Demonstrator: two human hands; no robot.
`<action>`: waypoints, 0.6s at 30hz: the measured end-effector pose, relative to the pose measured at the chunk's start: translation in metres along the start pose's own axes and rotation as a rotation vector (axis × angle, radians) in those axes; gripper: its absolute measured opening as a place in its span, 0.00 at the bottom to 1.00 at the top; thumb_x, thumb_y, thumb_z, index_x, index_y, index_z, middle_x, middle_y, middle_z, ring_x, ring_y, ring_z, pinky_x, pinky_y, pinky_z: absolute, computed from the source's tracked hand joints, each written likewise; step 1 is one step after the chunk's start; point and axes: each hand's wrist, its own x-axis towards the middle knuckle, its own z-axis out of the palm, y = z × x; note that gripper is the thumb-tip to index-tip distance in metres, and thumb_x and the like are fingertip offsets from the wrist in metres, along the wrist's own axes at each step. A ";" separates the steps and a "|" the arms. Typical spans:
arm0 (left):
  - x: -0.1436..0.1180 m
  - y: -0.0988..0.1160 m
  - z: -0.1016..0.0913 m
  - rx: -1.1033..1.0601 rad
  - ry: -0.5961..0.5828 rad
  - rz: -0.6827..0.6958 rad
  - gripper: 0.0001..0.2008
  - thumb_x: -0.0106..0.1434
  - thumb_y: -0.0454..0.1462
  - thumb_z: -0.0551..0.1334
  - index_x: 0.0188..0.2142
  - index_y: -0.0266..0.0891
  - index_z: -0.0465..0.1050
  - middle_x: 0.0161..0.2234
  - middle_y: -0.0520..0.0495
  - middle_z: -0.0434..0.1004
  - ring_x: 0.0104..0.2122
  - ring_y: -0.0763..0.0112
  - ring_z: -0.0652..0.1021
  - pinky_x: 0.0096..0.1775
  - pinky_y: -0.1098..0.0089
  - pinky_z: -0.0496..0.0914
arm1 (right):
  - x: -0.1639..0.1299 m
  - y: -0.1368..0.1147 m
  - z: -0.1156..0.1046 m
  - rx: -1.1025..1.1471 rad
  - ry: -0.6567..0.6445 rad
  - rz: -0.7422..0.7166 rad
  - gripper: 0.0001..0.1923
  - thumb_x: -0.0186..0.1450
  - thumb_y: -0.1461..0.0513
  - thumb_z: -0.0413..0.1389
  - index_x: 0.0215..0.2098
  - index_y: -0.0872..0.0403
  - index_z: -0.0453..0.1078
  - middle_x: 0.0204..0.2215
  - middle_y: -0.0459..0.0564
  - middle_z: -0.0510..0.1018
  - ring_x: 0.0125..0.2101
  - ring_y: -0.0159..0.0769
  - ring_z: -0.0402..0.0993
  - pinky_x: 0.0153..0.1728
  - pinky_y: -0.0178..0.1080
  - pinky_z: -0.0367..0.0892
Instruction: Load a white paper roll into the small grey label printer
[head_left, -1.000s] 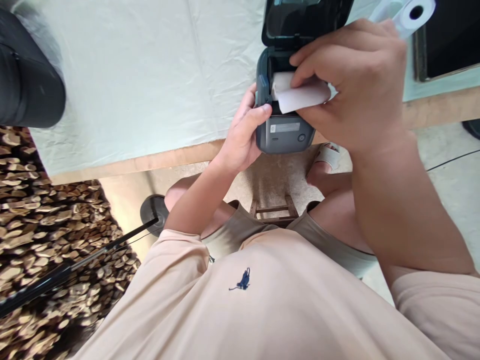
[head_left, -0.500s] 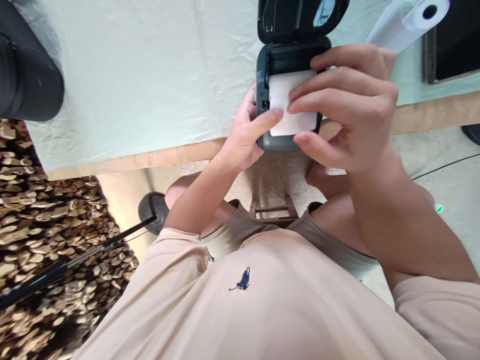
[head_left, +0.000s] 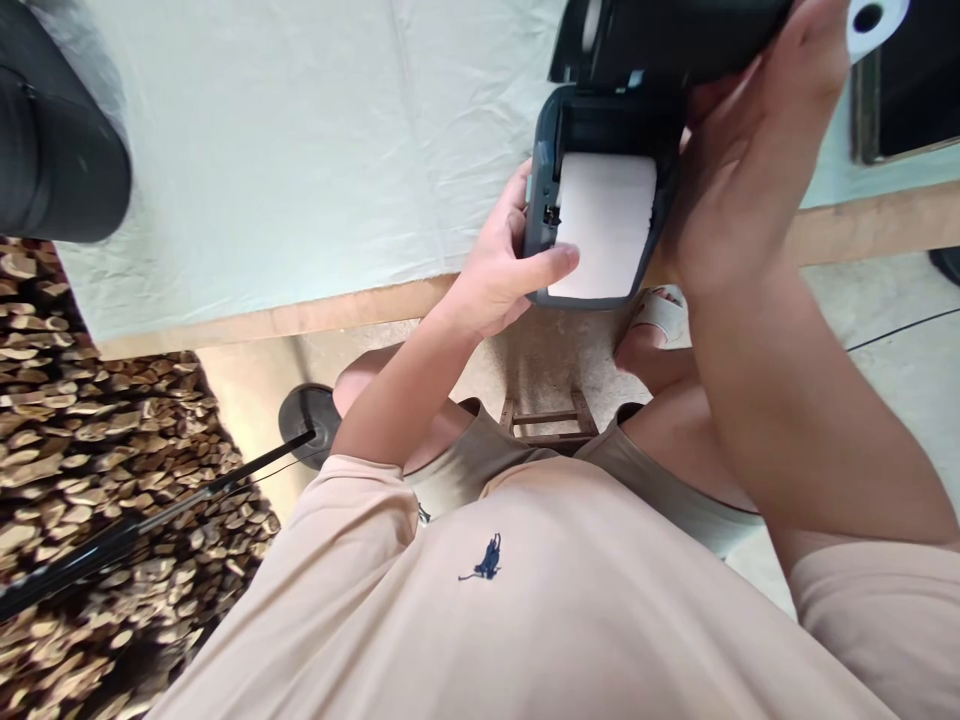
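A dark grey, palm-sized printer [head_left: 541,200], probably for labels or receipts, is held up at the table's front edge. Its black lid [head_left: 675,40] is swung up, and white paper [head_left: 607,220] lies over the bay down to the front rim. My left hand [head_left: 499,260] grips the printer's left side, thumb pressed on the paper's lower left corner. My right hand [head_left: 757,150] is wrapped at the lid's right edge beside the body; the lid partly hides its fingers.
A paper roll [head_left: 874,25] and a dark flat device [head_left: 911,90] lie at right on the covered table [head_left: 300,150]. A black cylindrical object [head_left: 60,140] stands far left. A black pole with a round base [head_left: 307,425] and stacked firewood [head_left: 112,450] are at lower left.
My right hand has left the paper and gone up and right to the lid, which now tilts differently. The paper reaches further down over the front rim. The printer has shifted slightly right.
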 end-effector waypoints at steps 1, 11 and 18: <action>0.000 0.000 0.000 -0.006 -0.002 0.002 0.31 0.49 0.31 0.62 0.52 0.47 0.57 0.35 0.54 0.71 0.41 0.68 0.76 0.45 0.66 0.70 | -0.002 -0.004 -0.001 0.091 -0.014 0.020 0.28 0.63 0.55 0.19 0.47 0.60 0.50 0.45 0.53 0.59 0.48 0.22 0.59 0.53 0.32 0.59; -0.005 0.002 0.000 -0.123 -0.108 0.105 0.22 0.55 0.35 0.56 0.50 0.48 0.59 0.39 0.52 0.73 0.45 0.66 0.74 0.42 0.68 0.72 | -0.014 -0.010 -0.009 0.718 -0.254 0.334 0.22 0.58 0.60 0.49 0.50 0.50 0.49 0.42 0.42 0.62 0.38 0.13 0.61 0.41 0.22 0.65; -0.013 0.012 0.022 -0.210 0.108 0.077 0.22 0.61 0.29 0.42 0.54 0.38 0.56 0.42 0.50 0.73 0.58 0.65 0.61 0.53 0.65 0.64 | -0.019 -0.021 -0.013 0.715 -0.390 0.307 0.31 0.56 0.60 0.53 0.53 0.49 0.41 0.47 0.44 0.59 0.40 0.12 0.61 0.43 0.23 0.66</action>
